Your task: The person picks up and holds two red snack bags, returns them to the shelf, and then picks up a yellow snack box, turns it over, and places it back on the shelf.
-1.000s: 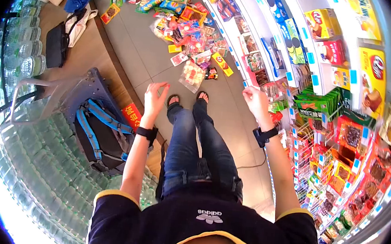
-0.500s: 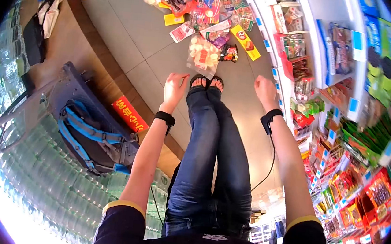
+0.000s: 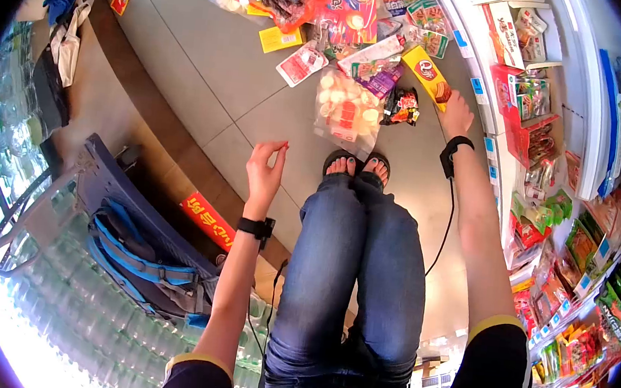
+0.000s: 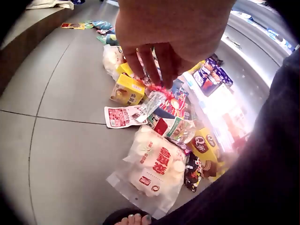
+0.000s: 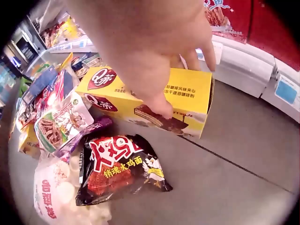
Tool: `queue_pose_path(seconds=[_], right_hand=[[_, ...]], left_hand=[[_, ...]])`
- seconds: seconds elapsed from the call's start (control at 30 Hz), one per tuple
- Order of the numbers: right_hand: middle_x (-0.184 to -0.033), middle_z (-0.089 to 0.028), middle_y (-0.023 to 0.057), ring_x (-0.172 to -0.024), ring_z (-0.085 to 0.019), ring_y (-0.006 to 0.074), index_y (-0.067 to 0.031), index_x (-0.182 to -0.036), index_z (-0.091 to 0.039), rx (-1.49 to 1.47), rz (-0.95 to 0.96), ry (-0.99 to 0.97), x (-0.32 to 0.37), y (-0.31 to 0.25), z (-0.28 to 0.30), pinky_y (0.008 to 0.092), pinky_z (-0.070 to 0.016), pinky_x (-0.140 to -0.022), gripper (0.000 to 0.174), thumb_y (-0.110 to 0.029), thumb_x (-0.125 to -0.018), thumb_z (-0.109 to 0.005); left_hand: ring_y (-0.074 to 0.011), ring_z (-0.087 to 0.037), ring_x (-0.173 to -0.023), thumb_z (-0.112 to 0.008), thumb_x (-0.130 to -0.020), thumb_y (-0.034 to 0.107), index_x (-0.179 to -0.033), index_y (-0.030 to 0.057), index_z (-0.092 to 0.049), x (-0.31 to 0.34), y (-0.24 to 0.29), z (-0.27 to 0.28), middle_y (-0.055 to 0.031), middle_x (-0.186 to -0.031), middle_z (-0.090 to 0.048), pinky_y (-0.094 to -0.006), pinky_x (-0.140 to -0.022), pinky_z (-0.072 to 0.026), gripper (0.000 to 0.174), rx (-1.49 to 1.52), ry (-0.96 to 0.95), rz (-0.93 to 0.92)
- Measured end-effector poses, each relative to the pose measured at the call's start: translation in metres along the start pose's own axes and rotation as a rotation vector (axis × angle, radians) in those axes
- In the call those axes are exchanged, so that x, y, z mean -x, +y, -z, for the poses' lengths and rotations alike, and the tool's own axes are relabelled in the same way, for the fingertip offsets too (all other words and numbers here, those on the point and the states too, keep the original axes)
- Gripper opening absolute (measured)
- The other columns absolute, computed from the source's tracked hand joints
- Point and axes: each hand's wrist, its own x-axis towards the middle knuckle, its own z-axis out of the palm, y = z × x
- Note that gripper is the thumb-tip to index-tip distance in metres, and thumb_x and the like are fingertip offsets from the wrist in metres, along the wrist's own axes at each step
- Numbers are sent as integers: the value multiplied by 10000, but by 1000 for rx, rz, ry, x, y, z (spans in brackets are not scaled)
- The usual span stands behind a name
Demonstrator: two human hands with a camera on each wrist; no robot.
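My right hand (image 3: 456,117) reaches down to the floor and grips the end of a long yellow cookie box (image 5: 192,89). In the right wrist view the thumb presses its near side and the fingers go over the far side. A black instant noodle packet (image 5: 122,168) lies just in front of the box. Beside it is a clear bag of round white pieces (image 3: 344,111), close to the feet. My left hand (image 3: 264,174) hangs over the floor, holding nothing, its fingers loosely bent.
A heap of snack packets (image 3: 328,9) spreads over the tiled floor. Stocked shelves (image 3: 528,103) run along the right. On the left are a wooden step (image 3: 156,127), a trolley with a backpack (image 3: 148,253) and stacked water bottles (image 3: 89,315).
I have stepped up to the heap and bent lower, knees bent. My right hand has moved forward and down onto the yellow cookie box. The left hand stays free.
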Motion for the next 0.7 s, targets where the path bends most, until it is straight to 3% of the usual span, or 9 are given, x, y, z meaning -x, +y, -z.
queue_pose_path(seconds=[0.1,0.27,0.37,0.47,0.5,0.57,0.63,0.67,0.7], right_hand=[[-1086,-548,112,-1038,-542,303,-92,-1080,-422,-24,28,87,16,4,8,464,-449,-826,532,-189,-670,-746],[-1012,-593,173,-967,-573,343,-59,-1057,-471,-217,98,4,83,30,61,422,-474,-804,535,-186,-625,-760],[-980,-615,189,-962,-585,337,-37,-1078,-496,-494,188,-125,159,45,136,375,-474,-823,567,-169,-596,-763],[-1028,-607,124,-987,-573,226,-12,-1094,-510,-727,352,-220,249,62,219,322,-444,-867,527,-85,-627,-743],[-981,-622,97,-893,-607,213,3,-1056,-539,-788,401,-258,281,65,250,317,-469,-807,490,-84,-618,-741],[-970,-618,77,-884,-593,177,9,-1066,-540,-1005,90,-573,378,46,370,297,-463,-804,451,-96,-670,-726],[-986,-609,64,-904,-565,147,12,-1088,-534,-967,337,-633,446,45,457,282,-449,-814,434,-114,-713,-713],[-953,-578,78,-926,-561,177,18,-1132,-493,-931,636,-513,453,58,459,297,-473,-767,539,-137,-682,-746],[-1016,-578,110,-945,-558,183,36,-1175,-472,-589,716,-358,479,60,496,317,-469,-797,614,-170,-673,-759]], left_hand=[[-201,-627,-808,-610,-814,38,-885,31,-654,12,4,24,-86,-854,-655,-287,-733,-477,83,-31,-4,-11],[-231,-605,-793,-613,-801,41,-875,38,-659,40,62,81,-94,-837,-649,-313,-724,-480,87,-36,-19,-1],[-235,-607,-794,-617,-799,50,-875,40,-659,57,124,127,-101,-843,-649,-314,-725,-480,88,26,-10,-19],[-231,-617,-819,-630,-796,81,-910,35,-661,69,192,176,-98,-863,-653,-312,-737,-479,127,136,-13,-18],[-215,-618,-831,-632,-799,91,-920,34,-662,69,220,194,-100,-867,-654,-306,-743,-478,137,210,-54,49],[-185,-622,-855,-635,-803,112,-939,34,-664,75,278,227,-104,-877,-656,-295,-754,-477,159,345,-165,201],[-138,-585,-956,-653,-809,141,-1087,2,-597,77,334,267,-109,-1019,-642,-290,-830,-454,316,461,-276,155],[-150,-574,-983,-670,-790,155,-1131,7,-571,76,353,279,-114,-1038,-629,-297,-839,-453,384,493,-275,46],[-162,-562,-1010,-686,-772,168,-1174,12,-545,73,370,289,-118,-1056,-617,-305,-848,-452,454,521,-274,-65]])
